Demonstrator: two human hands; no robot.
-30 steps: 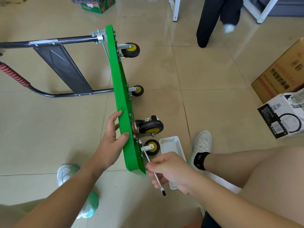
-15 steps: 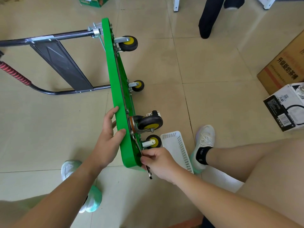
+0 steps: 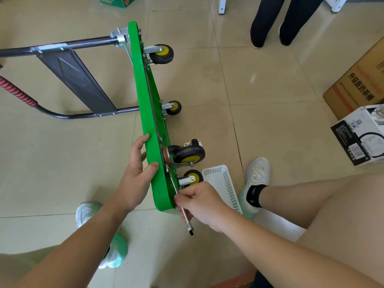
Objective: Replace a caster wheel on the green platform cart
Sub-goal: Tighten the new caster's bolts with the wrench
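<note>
The green platform cart (image 3: 143,96) stands on its side edge on the tiled floor, its underside facing right. Several black casters with yellow hubs stick out from it; the nearest large caster (image 3: 189,155) sits just above a smaller one (image 3: 193,177). My left hand (image 3: 138,175) grips the cart's near edge, thumb on the rim. My right hand (image 3: 200,201) holds a metal wrench (image 3: 185,215) against the underside below the near caster; its open end pokes out under my fist.
The cart's black folding handle (image 3: 68,77) with a red grip lies to the left. A white perforated basket (image 3: 225,183) sits by my right foot. A cardboard box (image 3: 357,80) and a white carton (image 3: 359,134) stand right. A person's dark trouser legs (image 3: 268,19) are at the top.
My right hand has slid up the wrench toward the cart's underside, leaving less handle below my fist. My left hand kept its hold on the cart edge.
</note>
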